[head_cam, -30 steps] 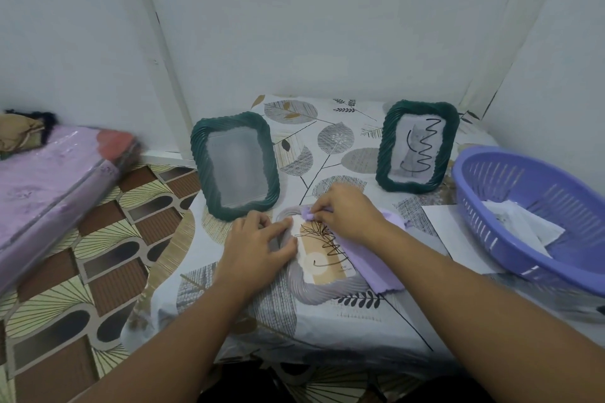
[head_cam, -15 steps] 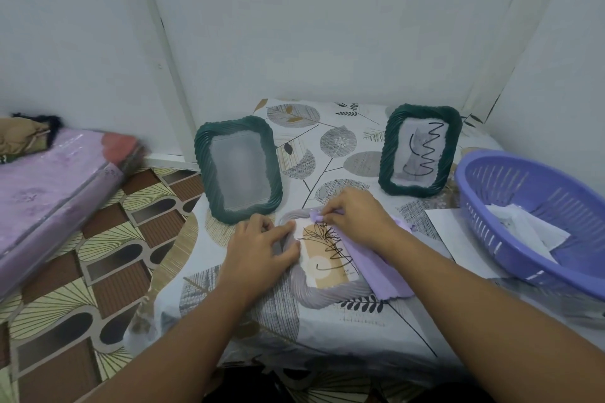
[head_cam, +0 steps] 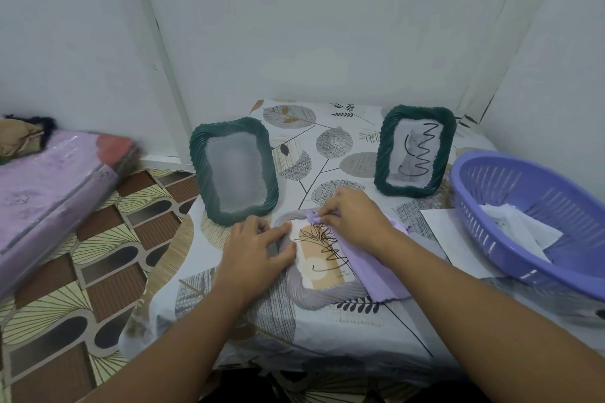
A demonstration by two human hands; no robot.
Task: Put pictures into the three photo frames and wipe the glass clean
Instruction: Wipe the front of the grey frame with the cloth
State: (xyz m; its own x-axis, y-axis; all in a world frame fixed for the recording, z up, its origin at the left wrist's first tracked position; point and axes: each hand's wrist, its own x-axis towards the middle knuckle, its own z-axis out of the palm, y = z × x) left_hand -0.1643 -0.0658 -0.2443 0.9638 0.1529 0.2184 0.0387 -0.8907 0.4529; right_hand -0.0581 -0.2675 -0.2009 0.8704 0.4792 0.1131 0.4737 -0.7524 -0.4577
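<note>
Hands (head_cam: 258, 252) on the grey frame (head_cam: 322, 296) (flat), cloth (head_cam: 379, 275) under right.

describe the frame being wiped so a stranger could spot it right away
On the leaf-print table, look at the near edge, between the person's two hands. The grey frame lies flat there, holding a beige picture scribbled in black. Unlike the two dark green frames standing behind it, it is pale and lying down.

A home room: wrapped mattress (head_cam: 49, 180) on patterned floor mat (head_cam: 98, 271), leaf-print tablecloth (head_cam: 327, 147).
</note>
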